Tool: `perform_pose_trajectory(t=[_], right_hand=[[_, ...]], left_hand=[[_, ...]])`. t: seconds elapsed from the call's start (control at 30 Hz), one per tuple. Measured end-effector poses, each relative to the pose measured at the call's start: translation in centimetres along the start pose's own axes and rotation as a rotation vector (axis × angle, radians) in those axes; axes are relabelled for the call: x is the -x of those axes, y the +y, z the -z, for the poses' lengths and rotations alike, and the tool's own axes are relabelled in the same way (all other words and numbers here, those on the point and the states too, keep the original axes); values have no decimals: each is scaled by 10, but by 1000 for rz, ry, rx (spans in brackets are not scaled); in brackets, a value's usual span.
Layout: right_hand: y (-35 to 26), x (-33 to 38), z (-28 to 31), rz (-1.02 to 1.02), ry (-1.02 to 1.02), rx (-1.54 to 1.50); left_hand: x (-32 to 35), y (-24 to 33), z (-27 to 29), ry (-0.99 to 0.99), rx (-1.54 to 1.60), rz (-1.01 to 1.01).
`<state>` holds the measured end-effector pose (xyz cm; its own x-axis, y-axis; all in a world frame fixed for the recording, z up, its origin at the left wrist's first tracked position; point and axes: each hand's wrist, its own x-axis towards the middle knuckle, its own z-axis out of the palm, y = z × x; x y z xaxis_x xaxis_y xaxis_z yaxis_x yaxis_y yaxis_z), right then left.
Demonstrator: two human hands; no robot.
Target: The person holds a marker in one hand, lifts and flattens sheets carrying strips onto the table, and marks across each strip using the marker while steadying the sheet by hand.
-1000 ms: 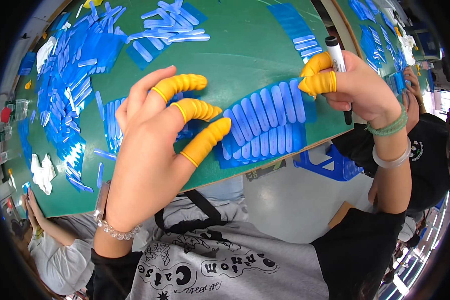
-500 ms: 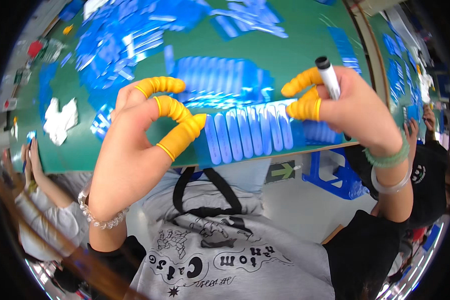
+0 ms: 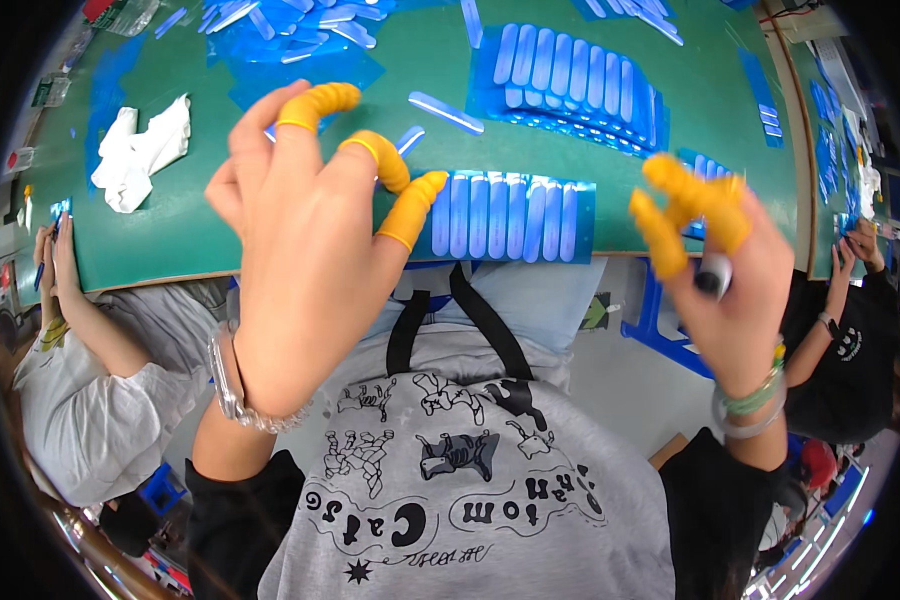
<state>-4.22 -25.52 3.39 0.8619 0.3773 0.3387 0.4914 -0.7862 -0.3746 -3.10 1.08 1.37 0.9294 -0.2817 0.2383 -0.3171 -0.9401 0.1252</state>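
Note:
Yellow finger cots cover the fingertips of both my hands. My left hand (image 3: 305,200) has its thumb and forefinger together on the left end of a blue film sheet (image 3: 583,220) with a row of long rounded pale-blue strips. That sheet is at the table's near edge. To its right, apart from it, is my right hand (image 3: 725,250), smeared by motion. A white marker (image 3: 713,276) with a dark end is tucked in its palm, and its covered fingers are spread above.
A stack of similar strip sheets (image 3: 575,85) lies behind on the green table (image 3: 300,200). Loose strips (image 3: 446,113) and blue film scraps (image 3: 320,80) are scattered at the back left, near a crumpled white cloth (image 3: 142,155). Other people's hands (image 3: 58,255) work at both sides.
My right hand has let go of the sheet's right end and moved right and down. The sheet stays at my left hand. My view has shifted, so the stack appears farther right.

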Motion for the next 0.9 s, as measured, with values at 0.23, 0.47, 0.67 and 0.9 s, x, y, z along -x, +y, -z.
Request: perform_pose_trajectory(t=[0.23,0.47,0.67,0.9], right_hand=[[-30,53,-31,84,-153,141],[-10,27,-44,278,-45,-4],[-6,15,-38,297,-253,47],[-4,11,-38,325,-232,-1]], left_hand=[[33,-2,-21,235,159,-169],[61,-15,-34,122,-30,-277],[60,-21,-36,103,6,-275],[61,-24,-38,103,41,-274]])
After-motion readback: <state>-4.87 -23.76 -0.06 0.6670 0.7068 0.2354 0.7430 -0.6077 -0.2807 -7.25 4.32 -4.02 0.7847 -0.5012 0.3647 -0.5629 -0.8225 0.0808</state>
